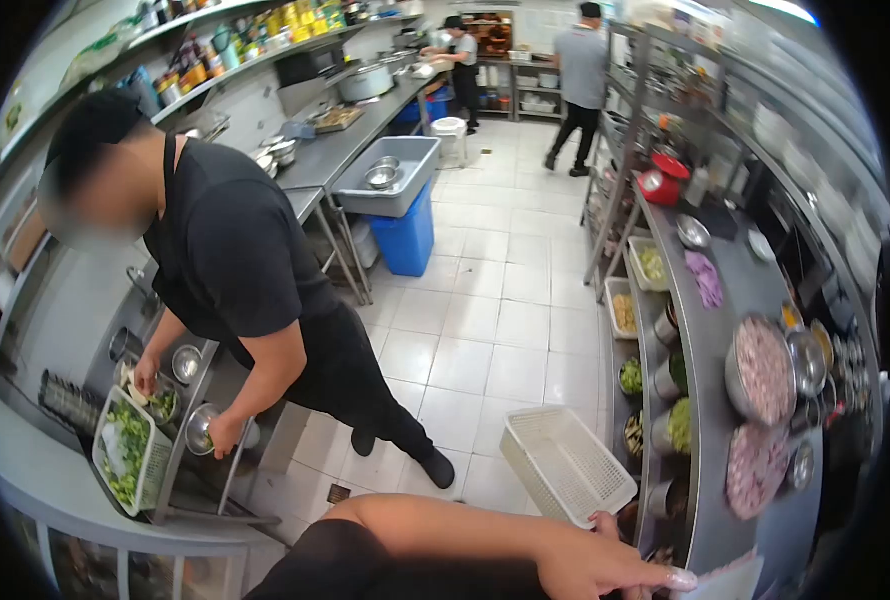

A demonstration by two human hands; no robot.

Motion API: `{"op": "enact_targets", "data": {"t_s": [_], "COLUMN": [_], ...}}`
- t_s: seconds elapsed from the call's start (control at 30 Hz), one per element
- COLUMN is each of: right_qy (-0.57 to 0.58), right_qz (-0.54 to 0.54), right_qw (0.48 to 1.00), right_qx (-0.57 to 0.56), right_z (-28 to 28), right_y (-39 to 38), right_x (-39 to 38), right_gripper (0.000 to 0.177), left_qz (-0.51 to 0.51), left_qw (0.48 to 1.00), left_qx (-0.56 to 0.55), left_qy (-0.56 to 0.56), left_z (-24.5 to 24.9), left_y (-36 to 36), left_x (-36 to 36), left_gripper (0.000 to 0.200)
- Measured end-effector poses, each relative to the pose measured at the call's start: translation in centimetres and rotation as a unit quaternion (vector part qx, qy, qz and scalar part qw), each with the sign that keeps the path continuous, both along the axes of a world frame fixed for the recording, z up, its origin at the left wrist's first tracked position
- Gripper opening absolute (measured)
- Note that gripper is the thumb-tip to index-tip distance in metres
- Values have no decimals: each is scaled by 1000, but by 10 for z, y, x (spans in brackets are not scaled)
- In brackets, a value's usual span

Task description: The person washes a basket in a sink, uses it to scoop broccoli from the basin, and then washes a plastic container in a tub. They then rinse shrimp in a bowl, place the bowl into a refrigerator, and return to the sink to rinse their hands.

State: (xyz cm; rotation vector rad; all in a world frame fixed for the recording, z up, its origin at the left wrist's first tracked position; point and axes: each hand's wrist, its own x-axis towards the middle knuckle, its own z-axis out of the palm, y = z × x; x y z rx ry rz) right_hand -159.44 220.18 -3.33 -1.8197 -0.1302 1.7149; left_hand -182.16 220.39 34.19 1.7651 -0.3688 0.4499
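Observation:
My left forearm reaches across the bottom of the head view to the right, with its black sleeve at the elbow. At its end my left hand (pixel 590 568) is closed, one digit pressed along the edge of a white flat-sided thing (pixel 733 580) that the frame cuts off. A pink fingertip shows beyond the wrist, near the corner of a white perforated basket (pixel 568 462) on the floor. My right hand is out of sight. Nearby on the steel counter (pixel 710 450) stand a large bowl of pale pink chopped meat (pixel 763 368) and a second heap of pink meat (pixel 757 470).
At left, a co-worker (pixel 245 230) in black handles greens and a metal bowl (pixel 202 428) beside a basket of chopped greens (pixel 125 450). A grey tub (pixel 390 175) sits on a blue bin (pixel 403 235). Two people are farther down the tiled aisle (pixel 465 300). Shelving lines the right.

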Motion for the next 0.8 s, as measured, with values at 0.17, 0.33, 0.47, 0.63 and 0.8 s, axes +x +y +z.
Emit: {"op": "enact_targets", "data": {"t_s": [0.17,0.33,0.47,0.63,0.8], "right_qy": [45,69,77,100,128], "right_qz": [36,50,47,50,74], "right_qw": [995,987,984,979,972], "right_qx": [87,133,155,173,183], "right_z": [9,13,21,24,12], "right_y": [117,226,292,370,459], "right_x": [-31,-77,-104,-140,-178], "right_gripper": [62,64,65,67,68], "left_qz": [-99,-190,-243,-269,-202], "left_qw": [987,978,967,959,968], "left_qx": [-124,-82,-70,-93,-151], "left_qy": [1,-33,-33,-3,-9], "left_z": [0,2,6,3,-3], "left_y": [79,169,225,287,368], "left_x": [-13,-30,-38,-62,-111], "left_gripper": [83,81,82,82,78]}}
